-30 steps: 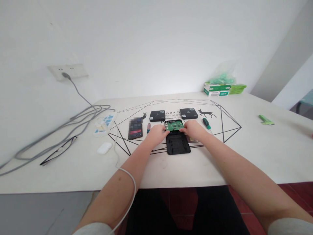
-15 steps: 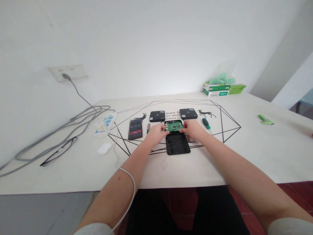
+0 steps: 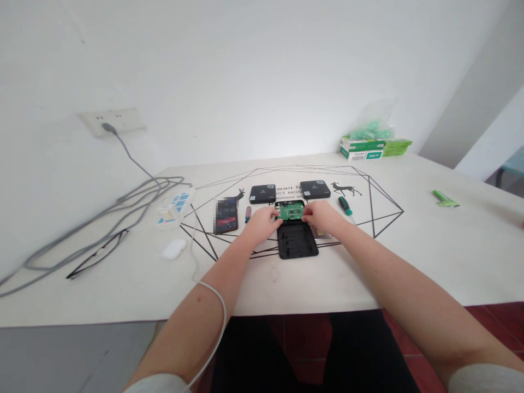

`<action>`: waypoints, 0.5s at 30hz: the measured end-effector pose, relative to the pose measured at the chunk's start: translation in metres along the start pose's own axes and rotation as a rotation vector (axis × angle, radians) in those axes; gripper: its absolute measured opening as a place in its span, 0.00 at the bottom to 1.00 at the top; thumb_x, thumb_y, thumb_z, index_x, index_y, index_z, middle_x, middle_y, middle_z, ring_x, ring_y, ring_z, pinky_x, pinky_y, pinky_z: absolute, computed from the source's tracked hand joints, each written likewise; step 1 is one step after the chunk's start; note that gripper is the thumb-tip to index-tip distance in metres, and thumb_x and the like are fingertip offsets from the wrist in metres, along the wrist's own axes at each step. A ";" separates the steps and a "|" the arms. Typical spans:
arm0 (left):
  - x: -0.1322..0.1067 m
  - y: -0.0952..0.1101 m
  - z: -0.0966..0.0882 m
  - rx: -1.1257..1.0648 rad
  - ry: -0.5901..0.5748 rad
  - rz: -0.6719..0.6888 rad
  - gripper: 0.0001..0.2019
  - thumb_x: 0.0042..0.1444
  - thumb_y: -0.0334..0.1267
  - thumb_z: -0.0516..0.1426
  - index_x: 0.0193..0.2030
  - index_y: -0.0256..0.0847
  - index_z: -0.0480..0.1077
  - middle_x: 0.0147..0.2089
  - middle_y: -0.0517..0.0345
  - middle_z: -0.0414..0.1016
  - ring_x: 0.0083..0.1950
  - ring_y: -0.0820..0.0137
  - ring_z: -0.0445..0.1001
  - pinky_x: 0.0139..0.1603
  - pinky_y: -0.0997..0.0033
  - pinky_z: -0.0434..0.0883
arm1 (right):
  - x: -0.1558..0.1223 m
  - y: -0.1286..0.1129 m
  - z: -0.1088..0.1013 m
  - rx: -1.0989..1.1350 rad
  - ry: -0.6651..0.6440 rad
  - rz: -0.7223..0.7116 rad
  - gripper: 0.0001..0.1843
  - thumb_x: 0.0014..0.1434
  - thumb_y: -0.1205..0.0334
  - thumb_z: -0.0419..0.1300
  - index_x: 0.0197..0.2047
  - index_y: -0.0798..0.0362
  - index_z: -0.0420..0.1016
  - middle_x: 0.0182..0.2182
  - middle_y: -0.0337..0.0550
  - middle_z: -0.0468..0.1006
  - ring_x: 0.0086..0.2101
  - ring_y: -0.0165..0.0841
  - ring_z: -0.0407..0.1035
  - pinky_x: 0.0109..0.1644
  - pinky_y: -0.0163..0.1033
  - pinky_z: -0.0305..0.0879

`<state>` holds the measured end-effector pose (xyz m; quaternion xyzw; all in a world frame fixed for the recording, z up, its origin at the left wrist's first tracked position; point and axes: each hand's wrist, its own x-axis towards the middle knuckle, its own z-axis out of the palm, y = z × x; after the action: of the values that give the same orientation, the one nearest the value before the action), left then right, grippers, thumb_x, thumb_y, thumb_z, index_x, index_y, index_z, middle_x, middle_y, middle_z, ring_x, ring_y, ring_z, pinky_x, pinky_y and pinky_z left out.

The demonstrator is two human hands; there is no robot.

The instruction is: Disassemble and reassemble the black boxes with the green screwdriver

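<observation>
A green circuit board (image 3: 291, 210) lies in one half of a black plastic case. My left hand (image 3: 262, 222) pinches the board's left edge, and my right hand (image 3: 320, 214) has its fingers closed at the right edge. Toward me, the other black case half (image 3: 297, 240) rests with its inside facing up. Beside it, partly under my right wrist, is a small flat packet (image 3: 321, 233). Behind the board sit two closed black boxes, one on the left (image 3: 262, 194) and one on the right (image 3: 315, 189).
A green-handled screwdriver (image 3: 345, 206) lies to the right; another small screwdriver (image 3: 248, 213) and a phone (image 3: 226, 216) lie left. Farther left are a white earbud case (image 3: 174, 249), glasses (image 3: 98, 254), a power strip (image 3: 176, 208) and grey cable (image 3: 135, 204). Green-white boxes (image 3: 362, 145) stand by the wall.
The circuit board has shifted slightly to the left between my hands, and my right hand has moved a little left with it. The other things stay in place.
</observation>
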<state>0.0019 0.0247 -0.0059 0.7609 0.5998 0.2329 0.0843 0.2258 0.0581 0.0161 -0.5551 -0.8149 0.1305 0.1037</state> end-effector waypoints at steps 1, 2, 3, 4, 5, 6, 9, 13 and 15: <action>0.000 0.000 0.000 0.002 -0.001 -0.001 0.08 0.61 0.37 0.63 0.46 0.38 0.79 0.48 0.50 0.82 0.52 0.58 0.79 0.57 0.62 0.71 | 0.000 0.000 0.000 0.003 -0.003 0.003 0.05 0.62 0.64 0.66 0.38 0.54 0.84 0.38 0.45 0.86 0.38 0.34 0.77 0.39 0.34 0.63; 0.000 0.001 -0.001 0.002 -0.003 -0.001 0.08 0.61 0.37 0.63 0.46 0.38 0.79 0.48 0.50 0.82 0.52 0.57 0.79 0.57 0.62 0.71 | 0.001 0.001 0.000 0.005 -0.006 0.003 0.05 0.62 0.64 0.66 0.38 0.54 0.84 0.38 0.45 0.86 0.37 0.34 0.77 0.39 0.34 0.63; 0.000 0.001 -0.001 -0.001 -0.005 0.000 0.09 0.61 0.37 0.63 0.46 0.38 0.79 0.48 0.50 0.82 0.52 0.57 0.79 0.58 0.62 0.71 | 0.001 0.001 0.000 0.007 -0.008 0.003 0.05 0.62 0.64 0.66 0.38 0.54 0.84 0.37 0.45 0.86 0.37 0.34 0.77 0.39 0.34 0.63; 0.000 0.001 -0.001 -0.005 -0.008 0.002 0.09 0.61 0.37 0.62 0.46 0.39 0.79 0.48 0.49 0.82 0.52 0.57 0.79 0.58 0.62 0.71 | 0.001 0.001 0.000 0.009 -0.010 0.002 0.05 0.62 0.63 0.66 0.38 0.54 0.84 0.37 0.45 0.86 0.37 0.33 0.77 0.39 0.34 0.63; 0.000 0.001 -0.001 -0.009 -0.011 0.004 0.09 0.61 0.37 0.62 0.46 0.39 0.79 0.48 0.49 0.82 0.52 0.57 0.79 0.57 0.61 0.71 | 0.001 0.001 0.000 0.009 -0.011 0.000 0.05 0.62 0.63 0.66 0.38 0.54 0.84 0.37 0.45 0.86 0.37 0.33 0.77 0.39 0.34 0.63; 0.000 0.001 -0.001 -0.011 -0.013 0.005 0.09 0.61 0.37 0.62 0.46 0.39 0.79 0.49 0.49 0.82 0.52 0.57 0.79 0.58 0.61 0.71 | 0.001 0.001 0.000 0.009 -0.011 -0.002 0.05 0.62 0.63 0.66 0.39 0.54 0.84 0.37 0.45 0.86 0.37 0.33 0.77 0.39 0.34 0.64; 0.000 0.000 -0.001 0.004 -0.014 -0.001 0.08 0.61 0.37 0.62 0.46 0.40 0.79 0.48 0.50 0.82 0.53 0.57 0.79 0.58 0.60 0.71 | 0.000 0.001 -0.001 0.001 -0.011 -0.010 0.06 0.62 0.63 0.66 0.38 0.54 0.85 0.38 0.45 0.86 0.38 0.34 0.77 0.41 0.34 0.64; 0.000 0.000 0.000 0.026 -0.016 0.014 0.09 0.62 0.38 0.61 0.46 0.39 0.80 0.48 0.49 0.82 0.52 0.56 0.79 0.58 0.60 0.71 | -0.001 0.000 -0.002 -0.016 -0.017 -0.020 0.07 0.63 0.63 0.65 0.39 0.54 0.85 0.39 0.46 0.86 0.38 0.34 0.77 0.41 0.34 0.64; 0.000 0.001 -0.001 0.028 -0.026 0.037 0.09 0.62 0.38 0.60 0.45 0.39 0.81 0.48 0.49 0.82 0.52 0.57 0.79 0.58 0.60 0.71 | -0.001 0.000 -0.002 -0.029 -0.020 -0.025 0.08 0.63 0.63 0.64 0.39 0.54 0.85 0.38 0.47 0.86 0.38 0.34 0.77 0.41 0.34 0.64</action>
<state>0.0023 0.0240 -0.0046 0.7758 0.5878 0.2162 0.0770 0.2264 0.0572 0.0178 -0.5451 -0.8245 0.1229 0.0888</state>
